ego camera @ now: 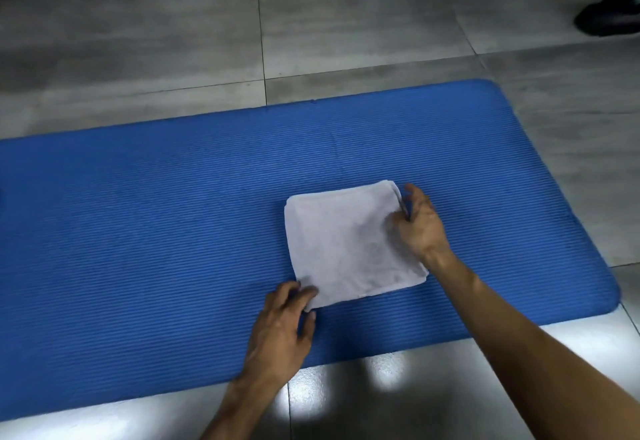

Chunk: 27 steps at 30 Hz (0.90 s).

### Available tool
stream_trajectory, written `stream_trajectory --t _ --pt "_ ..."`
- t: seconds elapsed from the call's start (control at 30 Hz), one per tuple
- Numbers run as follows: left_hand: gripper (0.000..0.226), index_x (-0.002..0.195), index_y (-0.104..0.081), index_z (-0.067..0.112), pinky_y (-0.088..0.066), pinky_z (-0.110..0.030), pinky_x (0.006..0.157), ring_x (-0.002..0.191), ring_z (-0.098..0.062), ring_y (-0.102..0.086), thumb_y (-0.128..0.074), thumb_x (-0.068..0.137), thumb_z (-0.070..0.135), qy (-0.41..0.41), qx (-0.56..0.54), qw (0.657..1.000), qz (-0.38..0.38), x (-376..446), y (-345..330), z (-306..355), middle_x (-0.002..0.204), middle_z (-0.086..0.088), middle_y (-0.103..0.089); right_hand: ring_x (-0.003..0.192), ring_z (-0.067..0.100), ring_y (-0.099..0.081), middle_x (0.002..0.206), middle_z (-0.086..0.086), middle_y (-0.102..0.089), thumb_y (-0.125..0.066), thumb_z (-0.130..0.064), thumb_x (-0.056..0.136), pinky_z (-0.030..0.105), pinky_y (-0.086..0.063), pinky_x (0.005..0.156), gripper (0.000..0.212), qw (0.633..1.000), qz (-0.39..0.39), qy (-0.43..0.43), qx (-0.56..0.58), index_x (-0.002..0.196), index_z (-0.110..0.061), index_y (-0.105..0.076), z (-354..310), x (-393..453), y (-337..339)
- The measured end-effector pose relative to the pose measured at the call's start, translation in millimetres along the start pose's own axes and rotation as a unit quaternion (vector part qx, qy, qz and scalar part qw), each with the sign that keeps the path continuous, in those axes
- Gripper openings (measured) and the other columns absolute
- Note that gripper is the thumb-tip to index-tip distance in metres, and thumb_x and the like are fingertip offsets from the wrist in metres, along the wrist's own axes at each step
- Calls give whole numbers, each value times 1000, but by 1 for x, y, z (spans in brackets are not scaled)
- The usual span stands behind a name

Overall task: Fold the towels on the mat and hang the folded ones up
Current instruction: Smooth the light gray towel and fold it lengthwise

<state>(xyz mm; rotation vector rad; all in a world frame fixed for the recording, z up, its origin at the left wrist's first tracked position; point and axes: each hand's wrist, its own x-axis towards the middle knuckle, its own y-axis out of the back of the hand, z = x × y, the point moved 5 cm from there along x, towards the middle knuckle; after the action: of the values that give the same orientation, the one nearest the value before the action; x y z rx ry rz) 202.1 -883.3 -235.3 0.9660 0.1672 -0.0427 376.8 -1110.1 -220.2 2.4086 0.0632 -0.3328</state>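
Our left hand pinches the near-left corner of the folded white towel on the blue mat; our right hand pinches its far-right edge. Soft, light, limp: we judge stacked edges the best hold.

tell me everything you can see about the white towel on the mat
The white towel is soft, terry-looking cloth folded into a roughly square pad, with stacked layers showing along its right and near edges. It lies flat on the blue mat, turned slightly askew, toward the mat's right end. The left hand pinches its near-left corner; the right hand grips the layered right edge near the far corner. Faint creases mark its top.
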Motion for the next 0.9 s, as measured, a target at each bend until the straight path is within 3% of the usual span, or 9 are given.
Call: stream_trajectory --t 0.07,0.17,0.27,0.33,0.47,0.57,0.73,0.83,0.9 --pt "49 122 -59 34 -46 -30 94 112 -14 -46 -31 87 54 17 -1 1000 -17 2 -8 0 125 9 -48 102 35 -55 122 10 -54 -51 -19 83 46 -50 79 52 992 61 43 -104 134 -15 -44 0 -16 -6" --pt "36 106 -58 39 -46 -31 90 103 -13 -50 -35 86 59 63 -61 996 -8 7 -12 -6 112 11 -54 98 39 -58 119 13 -55 -56 -14 83 47 -51 74 46 992 64 -5 -110 128 -12 -46 14 -37 -15" --pt "9 92 -53 37 -48 -36 85 95 -13 -53 -58 86 43 83 -92 992 10 16 -13 -11 98 11 -56 97 34 -58 111 11 -56 -56 -3 81 47 -51 75 39 993 104 14 -62 119 -10 -52 24 -50 -7" --pt "16 89 -53 35 -49 -38 82 92 -15 -53 -67 83 31 93 -73 993 10 21 -10 -9 96 10 -53 97 35 -57 112 11 -56 -56 -4 77 48 -50 76 42 991 107 6 -82 119 -11 -52 27 -54 0" --pt "45 112 -57 26 -47 -39 86 111 -25 -48 -72 70 23 33 100 994 35 30 -5 14 127 0 -48 106 39 -53 129 14 -53 -39 -26 75 51 -45 83 54 955 130 73 -257 125 -11 -54 17 -63 -1" --pt "69 132 -49 21 -43 -46 97 134 -29 -38 -68 67 18 -61 150 986 29 52 -5 31 151 -8 -35 132 39 -42 151 13 -39 -54 -19 84 54 -41 100 56 946 69 163 -271 139 -14 -46 -3 -52 -27" --pt "58 152 -18 29 -5 -51 117 148 -17 4 -38 97 34 0 165 976 -141 107 -1 12 162 5 6 151 24 -5 164 -3 -4 -29 -43 101 44 -11 120 57 939 -70 147 -303 154 -29 -16 7 -13 -53" --pt "52 152 -17 34 -8 -47 120 148 -13 5 -31 101 37 18 131 974 -184 117 4 4 162 8 8 151 24 5 163 -14 8 -18 -54 101 44 -2 121 57 935 -106 87 -328 154 -39 -2 33 -10 -42" --pt "54 149 -27 29 -21 -45 117 148 -20 -6 -41 98 37 -9 125 984 -126 106 7 4 162 -1 -1 151 27 3 164 -9 3 -14 -53 100 47 -4 121 59 926 -81 106 -352 155 -34 -4 35 -21 -35"
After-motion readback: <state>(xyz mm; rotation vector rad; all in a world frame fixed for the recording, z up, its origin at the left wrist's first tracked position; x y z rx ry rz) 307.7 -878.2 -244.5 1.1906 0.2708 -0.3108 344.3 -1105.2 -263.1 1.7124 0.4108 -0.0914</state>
